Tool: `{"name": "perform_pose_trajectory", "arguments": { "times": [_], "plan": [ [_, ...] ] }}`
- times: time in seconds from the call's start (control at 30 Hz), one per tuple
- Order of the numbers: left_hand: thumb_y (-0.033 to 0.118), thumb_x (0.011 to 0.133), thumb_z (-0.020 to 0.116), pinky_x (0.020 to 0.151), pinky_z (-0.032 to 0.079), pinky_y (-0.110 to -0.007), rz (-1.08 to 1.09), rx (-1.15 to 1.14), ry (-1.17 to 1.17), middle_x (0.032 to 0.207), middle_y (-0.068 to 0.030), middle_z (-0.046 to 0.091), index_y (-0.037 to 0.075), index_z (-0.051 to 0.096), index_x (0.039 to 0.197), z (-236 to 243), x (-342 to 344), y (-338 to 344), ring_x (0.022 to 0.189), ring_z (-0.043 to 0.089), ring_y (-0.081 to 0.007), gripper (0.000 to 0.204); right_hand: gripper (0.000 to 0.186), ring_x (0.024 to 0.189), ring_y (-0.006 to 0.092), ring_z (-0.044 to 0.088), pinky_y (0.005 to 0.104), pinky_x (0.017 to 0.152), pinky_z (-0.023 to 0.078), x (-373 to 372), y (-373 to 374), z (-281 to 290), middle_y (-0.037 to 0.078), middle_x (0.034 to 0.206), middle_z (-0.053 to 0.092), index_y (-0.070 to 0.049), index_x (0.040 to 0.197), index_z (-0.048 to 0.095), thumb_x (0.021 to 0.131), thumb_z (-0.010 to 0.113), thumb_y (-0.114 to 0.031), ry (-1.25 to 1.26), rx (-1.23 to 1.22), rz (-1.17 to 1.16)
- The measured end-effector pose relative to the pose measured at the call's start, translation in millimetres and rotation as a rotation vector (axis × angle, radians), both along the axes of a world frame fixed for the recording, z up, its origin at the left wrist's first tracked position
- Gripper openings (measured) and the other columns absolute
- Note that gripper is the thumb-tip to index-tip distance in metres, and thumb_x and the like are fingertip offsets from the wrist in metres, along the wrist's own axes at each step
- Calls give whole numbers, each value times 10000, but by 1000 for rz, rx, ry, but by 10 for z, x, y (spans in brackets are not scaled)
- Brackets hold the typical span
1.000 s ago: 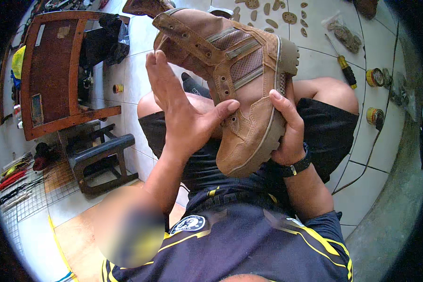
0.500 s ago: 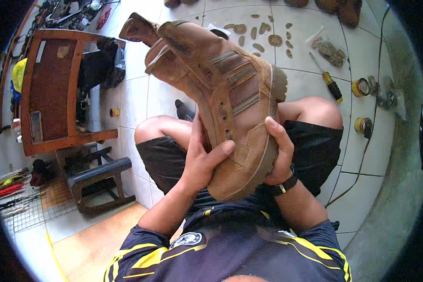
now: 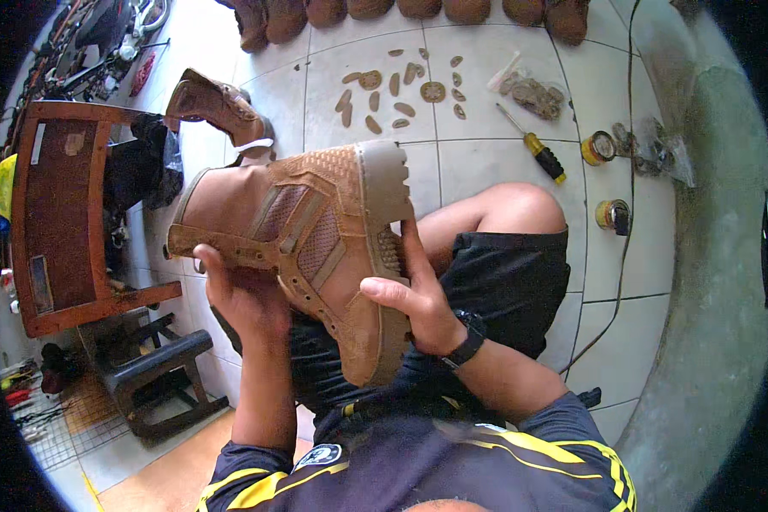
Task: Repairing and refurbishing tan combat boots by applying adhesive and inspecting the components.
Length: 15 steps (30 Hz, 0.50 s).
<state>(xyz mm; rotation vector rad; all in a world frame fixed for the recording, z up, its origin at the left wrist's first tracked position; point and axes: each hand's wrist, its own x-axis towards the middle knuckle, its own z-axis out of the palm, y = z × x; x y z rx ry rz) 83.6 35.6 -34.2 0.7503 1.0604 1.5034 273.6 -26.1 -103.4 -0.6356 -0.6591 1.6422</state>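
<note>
A tan lace-up boot [image 3: 324, 222] is held above my lap, its toe down toward me and its thick lugged sole facing right. It has mesh side panels, bare eyelets and no lace. My right hand [image 3: 418, 303] grips it at the sole, thumb on the upper near the forefoot and fingers around the tread. Against the boot's eyelet edge by the shaft is my left hand [image 3: 252, 299], thumb up along it; its other fingers are blurred or hidden. A second brown boot [image 3: 222, 102] stands on the floor just past the shaft.
Flat brown pieces [image 3: 394, 84] lie spread over the tiles, near a bag of more pieces [image 3: 533, 96]. A yellow-black screwdriver [image 3: 544, 156] and two small tins [image 3: 598, 148] are to the right, beside a cable. Several boots line the far side; a wooden cabinet [image 3: 64, 213] and dark stool [image 3: 158, 367] stand left.
The boot has turned so its shaft points left and its sole right, and it sits lower. My left hand has shifted left to the shaft; my right hand has moved left with the sole.
</note>
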Motion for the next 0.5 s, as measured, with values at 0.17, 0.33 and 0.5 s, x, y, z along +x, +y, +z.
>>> {"name": "perform_pose_trajectory", "arguments": {
  "times": [0.17,0.33,0.5],
  "plan": [
    [514,1044,518,1162,414,-575,219,56,274,1486,-191,536,24,442,1499,-140,-163,137,1362,529,-396,673,1144,1519,333,284,406,1244,222,-116,-19,-112,265,1646,232,-30,1639,-122,917,740,-245,-119,41,-29],
    [364,1062,581,1082,458,-437,211,155,218,1310,-151,615,-11,512,1349,-62,-168,114,1225,610,-273,477,1063,1492,314,324,382,1232,235,9,8,56,236,1620,308,-7,1648,-47,929,707,-223,-66,1,-42],
    [561,1052,525,1065,428,-373,193,300,713,1270,-145,639,-45,570,1312,175,-754,49,1187,596,-233,661,845,1437,253,402,346,1193,307,19,25,-73,172,1587,373,-18,1656,69,1019,569,-259,111,-111,57]
  ]
}}
